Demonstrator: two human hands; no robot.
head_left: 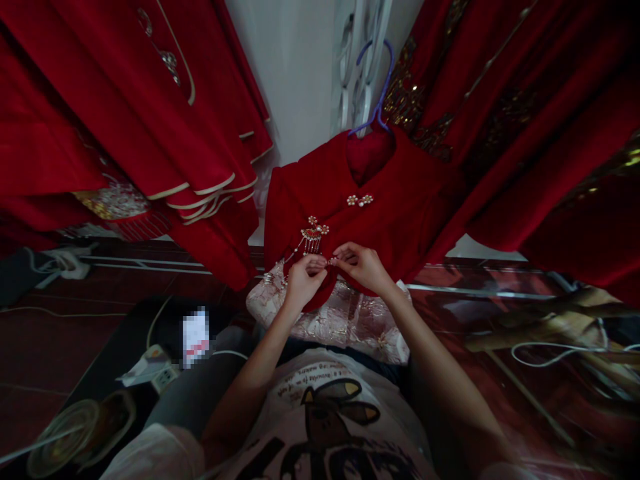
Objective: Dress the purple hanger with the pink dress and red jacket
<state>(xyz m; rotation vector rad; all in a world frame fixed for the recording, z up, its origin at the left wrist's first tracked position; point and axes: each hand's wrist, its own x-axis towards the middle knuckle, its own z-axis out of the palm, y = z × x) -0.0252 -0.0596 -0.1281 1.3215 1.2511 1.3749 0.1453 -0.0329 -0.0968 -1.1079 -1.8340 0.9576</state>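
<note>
A red velvet jacket (380,233) hangs on a purple wire hanger (380,107) and lies down across my lap. Low on its front, my left hand (306,277) and my right hand (364,267) meet with fingertips pinched on a small pearl flower clasp (332,262). Fingers cover most of that clasp. Above them, a pair of pearl flower clasps (360,200) sits below the neckline. Left of these is a gold brooch (313,231) with beaded tassels. Pale pink brocade fabric (330,320) rests under the jacket's hem, across my lap.
Red garments (165,120) with gold trim hang at the left, and more red garments (525,133) with gold sequins at the right. A power strip (165,377) and clear plastic containers (80,430) are on a black surface at lower left. A white cord (545,353) loops at right.
</note>
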